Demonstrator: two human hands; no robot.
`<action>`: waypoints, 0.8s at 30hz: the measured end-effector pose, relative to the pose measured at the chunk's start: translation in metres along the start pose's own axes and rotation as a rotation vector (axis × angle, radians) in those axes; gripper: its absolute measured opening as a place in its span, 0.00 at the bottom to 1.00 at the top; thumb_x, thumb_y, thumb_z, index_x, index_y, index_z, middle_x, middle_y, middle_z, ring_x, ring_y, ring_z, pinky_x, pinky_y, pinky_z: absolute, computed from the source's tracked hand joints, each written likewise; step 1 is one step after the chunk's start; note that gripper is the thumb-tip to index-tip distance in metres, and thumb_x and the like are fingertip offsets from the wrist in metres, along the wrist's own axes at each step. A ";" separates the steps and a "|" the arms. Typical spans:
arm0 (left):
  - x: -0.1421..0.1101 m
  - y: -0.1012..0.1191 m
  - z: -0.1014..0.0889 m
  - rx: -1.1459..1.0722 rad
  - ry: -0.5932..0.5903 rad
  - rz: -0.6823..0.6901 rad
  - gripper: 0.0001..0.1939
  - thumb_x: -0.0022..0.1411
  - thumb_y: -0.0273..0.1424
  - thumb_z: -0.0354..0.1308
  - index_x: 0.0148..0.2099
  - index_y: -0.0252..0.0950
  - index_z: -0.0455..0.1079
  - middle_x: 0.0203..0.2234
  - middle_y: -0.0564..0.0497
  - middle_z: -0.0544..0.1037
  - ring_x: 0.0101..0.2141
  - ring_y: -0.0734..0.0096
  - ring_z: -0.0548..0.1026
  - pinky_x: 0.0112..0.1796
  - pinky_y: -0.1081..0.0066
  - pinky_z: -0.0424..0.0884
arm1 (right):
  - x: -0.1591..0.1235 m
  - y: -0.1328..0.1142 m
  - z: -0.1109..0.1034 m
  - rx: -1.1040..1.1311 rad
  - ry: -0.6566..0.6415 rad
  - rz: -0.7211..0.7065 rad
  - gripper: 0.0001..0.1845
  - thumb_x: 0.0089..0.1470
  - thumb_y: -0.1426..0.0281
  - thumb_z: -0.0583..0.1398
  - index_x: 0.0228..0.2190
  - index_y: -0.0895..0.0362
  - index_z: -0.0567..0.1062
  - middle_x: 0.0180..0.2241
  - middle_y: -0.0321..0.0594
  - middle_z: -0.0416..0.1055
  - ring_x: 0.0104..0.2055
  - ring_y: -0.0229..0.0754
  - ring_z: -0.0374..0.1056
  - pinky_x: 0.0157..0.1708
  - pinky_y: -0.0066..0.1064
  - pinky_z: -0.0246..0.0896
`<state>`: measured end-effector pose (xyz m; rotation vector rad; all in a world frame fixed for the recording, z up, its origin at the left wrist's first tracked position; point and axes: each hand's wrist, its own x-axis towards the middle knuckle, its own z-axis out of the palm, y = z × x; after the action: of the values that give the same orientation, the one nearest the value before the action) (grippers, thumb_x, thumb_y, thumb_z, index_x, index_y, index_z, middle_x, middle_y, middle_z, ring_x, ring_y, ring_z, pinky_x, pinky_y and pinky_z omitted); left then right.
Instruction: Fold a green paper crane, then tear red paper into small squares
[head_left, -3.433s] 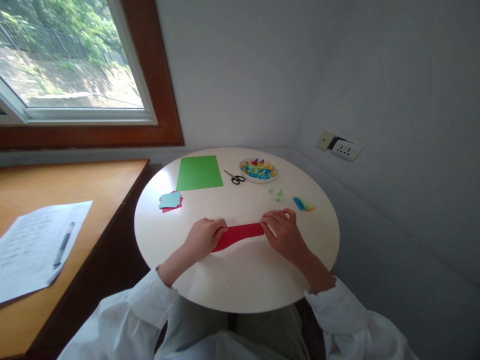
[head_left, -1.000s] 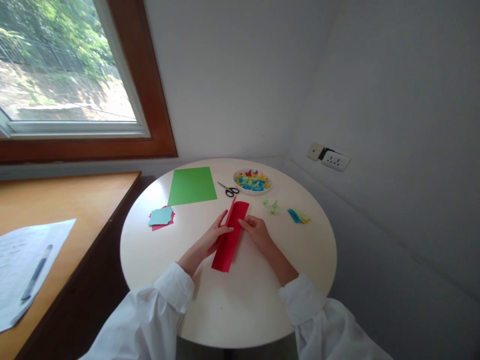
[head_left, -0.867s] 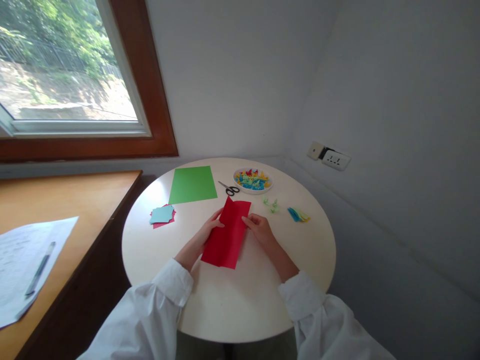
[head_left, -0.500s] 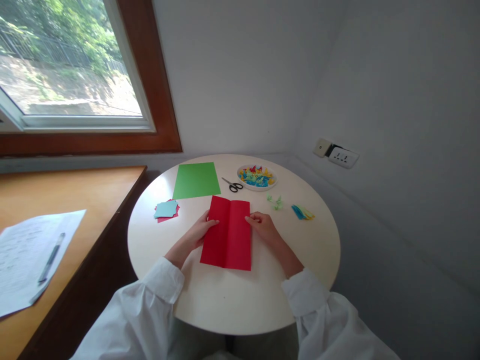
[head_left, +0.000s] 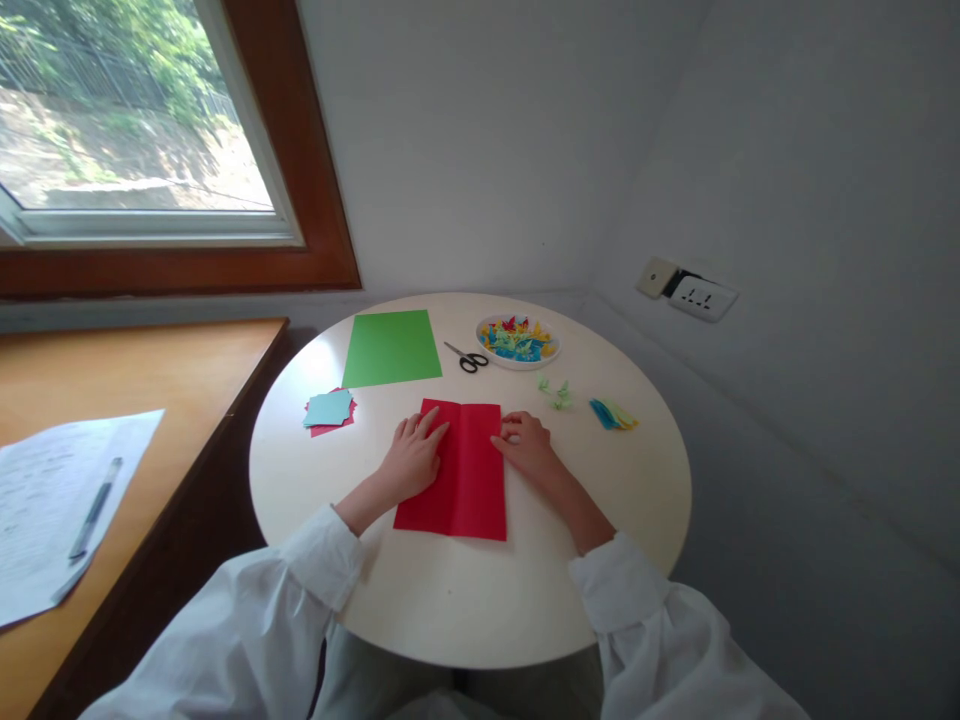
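Note:
A red sheet of paper with a crease down its middle lies on the round white table in front of me. My left hand rests on its left half, fingers stretched out over the upper left part. At the right edge is my right hand, its thumb on the paper and its other fingers curled beside the edge. Whether a fingertip reaches under that edge is hard to see.
Beyond the red paper lie a green sheet, scissors and a white plate of folded paper pieces. Small paper cards sit at left. Pale green pieces and blue-yellow strips are at right.
My left hand has moved from gripping the left edge to lying on top of the paper with fingers spread. The paper looks flatter; my right hand remains at the right edge.

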<state>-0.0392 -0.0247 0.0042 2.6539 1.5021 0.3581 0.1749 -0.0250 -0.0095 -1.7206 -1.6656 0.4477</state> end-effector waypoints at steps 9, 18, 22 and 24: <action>0.009 0.008 0.007 0.011 -0.042 0.200 0.27 0.55 0.18 0.43 0.58 0.27 0.60 0.52 0.34 0.67 0.55 0.53 0.61 0.53 0.53 0.56 | 0.020 0.002 0.009 -0.082 0.078 0.084 0.11 0.44 0.63 0.62 0.19 0.56 0.73 0.42 0.43 0.71 0.47 0.49 0.63 0.48 0.44 0.50; 0.028 0.019 -0.002 0.179 -0.086 0.090 0.17 0.58 0.19 0.43 0.45 0.28 0.69 0.37 0.36 0.72 0.39 0.56 0.69 0.39 0.61 0.65 | 0.043 -0.001 0.014 -0.262 0.077 0.065 0.11 0.49 0.64 0.58 0.21 0.56 0.75 0.41 0.43 0.70 0.45 0.49 0.61 0.44 0.42 0.50; 0.034 0.013 0.008 0.143 -0.032 0.070 0.20 0.59 0.19 0.42 0.50 0.27 0.67 0.40 0.36 0.71 0.43 0.55 0.68 0.41 0.60 0.65 | 0.042 -0.002 0.013 -0.317 0.073 0.033 0.10 0.48 0.67 0.57 0.21 0.56 0.75 0.40 0.44 0.68 0.44 0.49 0.60 0.42 0.41 0.51; 0.036 0.008 0.015 0.078 0.003 0.085 0.22 0.58 0.19 0.42 0.53 0.26 0.65 0.44 0.36 0.70 0.47 0.55 0.66 0.46 0.58 0.64 | 0.042 -0.003 0.013 -0.338 0.056 0.029 0.10 0.48 0.67 0.57 0.21 0.56 0.75 0.40 0.45 0.68 0.44 0.49 0.60 0.41 0.41 0.51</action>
<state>-0.0115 0.0025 -0.0026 2.7850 1.4359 0.3159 0.1691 0.0182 -0.0072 -1.9806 -1.7536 0.1325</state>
